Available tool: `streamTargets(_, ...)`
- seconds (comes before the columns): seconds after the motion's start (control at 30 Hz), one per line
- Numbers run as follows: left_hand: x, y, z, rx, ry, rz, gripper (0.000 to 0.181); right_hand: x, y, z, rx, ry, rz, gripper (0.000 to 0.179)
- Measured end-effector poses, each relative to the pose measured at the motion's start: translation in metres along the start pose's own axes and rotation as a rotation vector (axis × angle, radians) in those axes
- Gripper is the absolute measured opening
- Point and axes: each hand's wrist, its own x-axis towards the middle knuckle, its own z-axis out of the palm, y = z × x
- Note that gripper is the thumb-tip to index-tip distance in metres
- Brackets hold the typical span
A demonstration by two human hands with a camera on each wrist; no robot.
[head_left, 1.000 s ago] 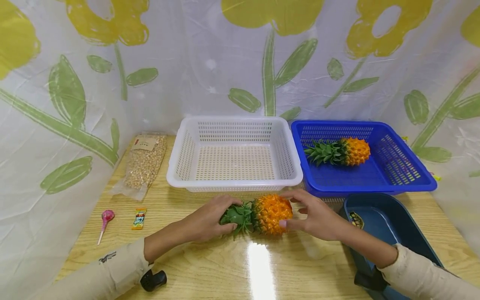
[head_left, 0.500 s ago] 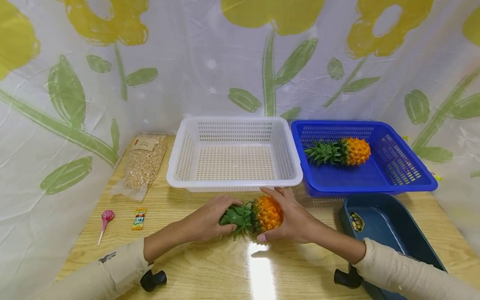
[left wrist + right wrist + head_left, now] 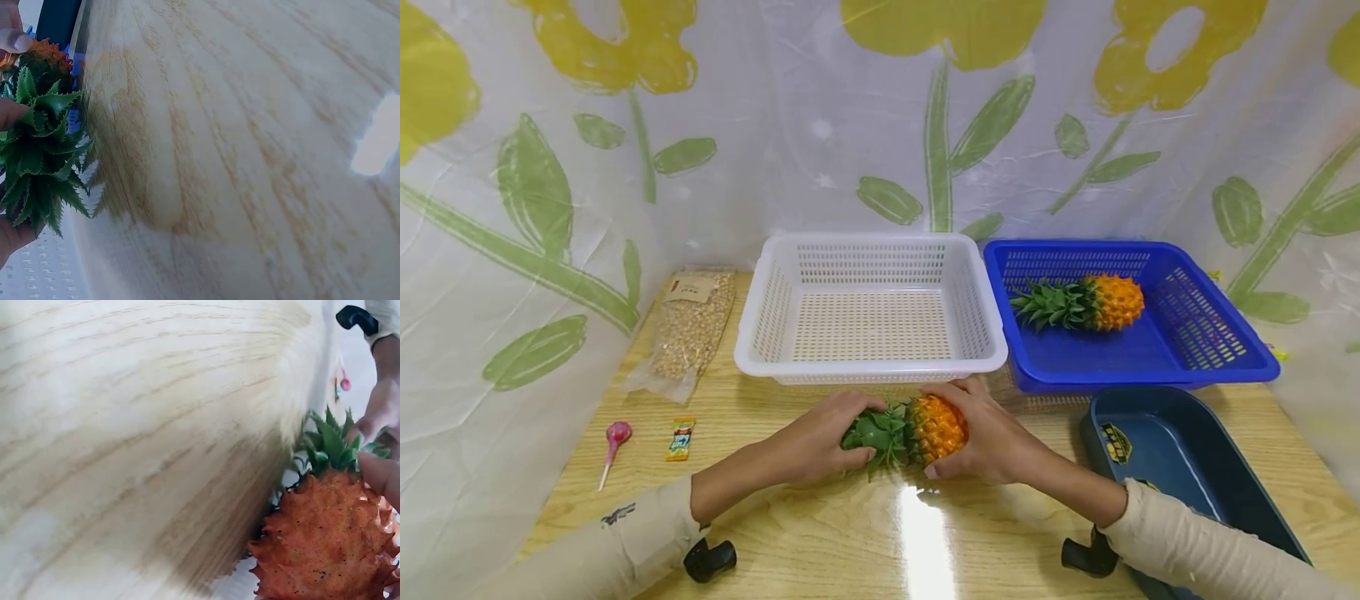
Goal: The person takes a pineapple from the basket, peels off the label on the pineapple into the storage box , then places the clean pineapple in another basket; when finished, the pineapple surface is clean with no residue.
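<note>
An orange pineapple (image 3: 940, 427) with a green leafy crown lies on its side on the wooden table, in front of the white basket. My left hand (image 3: 822, 435) grips the crown from the left, thumb on the near side and fingers on the far side. Round the fruit's right end curls my right hand (image 3: 988, 433), its thumb at the near side and fingers over the top. In the left wrist view the crown leaves (image 3: 40, 156) stand between left thumb and fingers. The right wrist view shows the spiky orange body (image 3: 325, 544) close up, with the right thumb (image 3: 380, 478) against it.
Behind the hands stands a white basket (image 3: 871, 367). To its right, a blue basket (image 3: 1097, 362) holds a second pineapple (image 3: 1112, 302). A dark teal bin (image 3: 1187, 454) sits near the right forearm. At left lie a grain bag (image 3: 688, 329), a lollipop (image 3: 618, 433) and a candy packet (image 3: 681, 439).
My right hand has moved left from the pineapple's right edge and closed round its body. The left hand has stayed on the crown, and the pineapple has hardly moved.
</note>
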Motion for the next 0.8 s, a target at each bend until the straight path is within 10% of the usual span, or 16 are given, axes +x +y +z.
streamTargets(0.8,-0.0032,0.0033,-0.0053,-0.010,-0.006,-0.015,0.057,0.0020,0.0039,-0.0038,-0.041,-0.018,-0.049,0.093)
